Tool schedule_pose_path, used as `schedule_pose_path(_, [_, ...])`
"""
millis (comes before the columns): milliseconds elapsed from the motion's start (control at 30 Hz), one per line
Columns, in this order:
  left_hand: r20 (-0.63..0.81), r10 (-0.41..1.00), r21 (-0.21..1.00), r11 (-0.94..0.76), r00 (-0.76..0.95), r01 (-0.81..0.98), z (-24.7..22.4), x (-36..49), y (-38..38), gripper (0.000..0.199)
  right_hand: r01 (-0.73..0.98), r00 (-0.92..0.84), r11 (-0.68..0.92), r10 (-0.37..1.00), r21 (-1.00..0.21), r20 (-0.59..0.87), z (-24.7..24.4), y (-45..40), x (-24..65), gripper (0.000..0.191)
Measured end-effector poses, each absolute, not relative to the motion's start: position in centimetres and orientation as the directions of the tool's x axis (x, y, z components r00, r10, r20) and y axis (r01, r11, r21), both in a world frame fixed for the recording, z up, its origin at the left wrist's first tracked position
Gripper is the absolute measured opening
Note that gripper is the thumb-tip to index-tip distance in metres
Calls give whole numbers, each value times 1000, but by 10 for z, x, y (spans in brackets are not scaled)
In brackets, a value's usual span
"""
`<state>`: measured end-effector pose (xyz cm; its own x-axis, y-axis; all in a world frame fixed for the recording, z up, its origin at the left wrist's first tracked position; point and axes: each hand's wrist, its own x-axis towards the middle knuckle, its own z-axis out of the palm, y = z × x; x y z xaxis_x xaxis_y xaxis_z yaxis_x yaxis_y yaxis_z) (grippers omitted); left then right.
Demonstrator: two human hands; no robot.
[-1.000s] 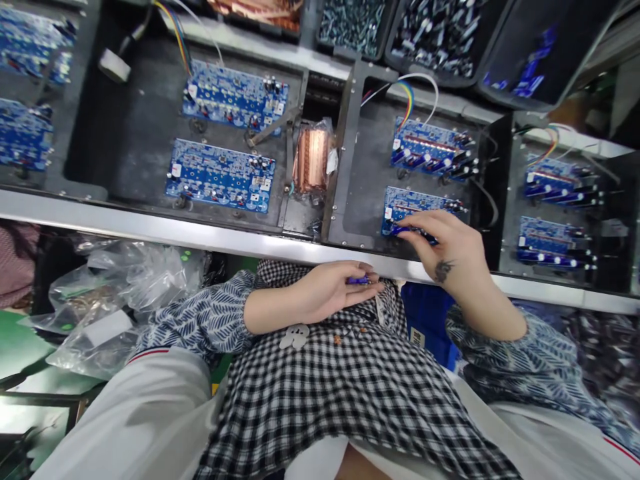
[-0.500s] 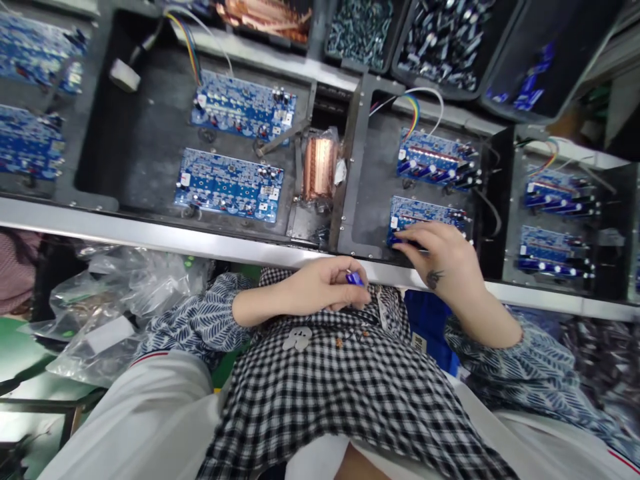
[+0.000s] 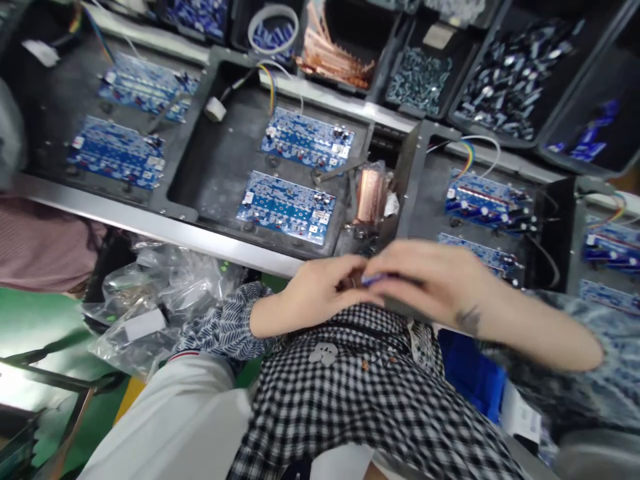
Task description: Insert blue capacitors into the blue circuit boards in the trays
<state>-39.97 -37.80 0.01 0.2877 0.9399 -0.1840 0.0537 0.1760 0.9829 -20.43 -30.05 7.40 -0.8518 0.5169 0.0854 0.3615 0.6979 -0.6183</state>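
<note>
Left hand and right hand meet at the near edge of the metal rail, fingers of both pinching small blue parts between them. Motion blur hides the exact grip. Blue circuit board lies beyond, untouched.

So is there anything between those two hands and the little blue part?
Nothing visible. The left hand and right hand meet directly at the small blue part, pinching it between fingertips, though motion blur hides the exact grip.
</note>
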Motion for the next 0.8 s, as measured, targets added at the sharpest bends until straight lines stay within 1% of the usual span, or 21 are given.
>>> schedule_pose_path(33, [-190, 962, 982, 190, 193, 21, -4, -403, -378, 30, 401, -832, 701, 548, -589, 87, 74, -280, -215, 16])
schedule_pose_path(67, [-190, 976, 982, 191, 108, -1, -8, -406, -377, 38, 459, -786, 689, 609, -560, 106, 72, -259, -226, 15])
schedule_pose_path(100, [-178, 983, 984, 178, 48, -3, -12, -409, -377, 40, 528, -723, 659, 680, -535, 124, 68, -236, -237, 16])
schedule_pose_path(167, [-127, 992, 991, 126, 14, 51, -19, -413, -374, 31, 596, -693, 650, 713, -471, 106, 51, -194, -261, 19])
schedule_pose_path(200, [-106, 994, 991, 103, 27, 85, -21, -414, -373, 25, 612, -705, 661, 705, -435, 78, 40, -177, -273, 20])
schedule_pose_path(267, [-105, 991, 987, 94, 79, 127, -23, -415, -372, 20, 611, -731, 693, 680, -383, 65, 15, -151, -293, 18])
schedule_pose_path(400, [-132, 973, 987, 111, 187, 120, -22, -418, -372, 21, 607, -751, 721, 658, -335, 55, -17, -134, -312, 15])
schedule_pose_path(500, [-95, 962, 985, 54, 256, 164, -22, -419, -372, 23, 602, -761, 732, 647, -320, 50, -19, -135, -313, 18])
schedule_pose_path(633, [-10, 948, 958, -82, 319, 275, -24, -419, -372, 31, 597, -776, 747, 631, -293, 26, -13, -138, -312, 20])
schedule_pose_path(700, [12, 943, 940, -125, 334, 318, -25, -418, -372, 32, 591, -784, 757, 620, -280, 24, -11, -138, -312, 21])
schedule_pose_path(800, [20, 945, 920, -145, 326, 364, -25, -417, -373, 31, 563, -806, 782, 592, -268, 32, -12, -139, -314, 18])
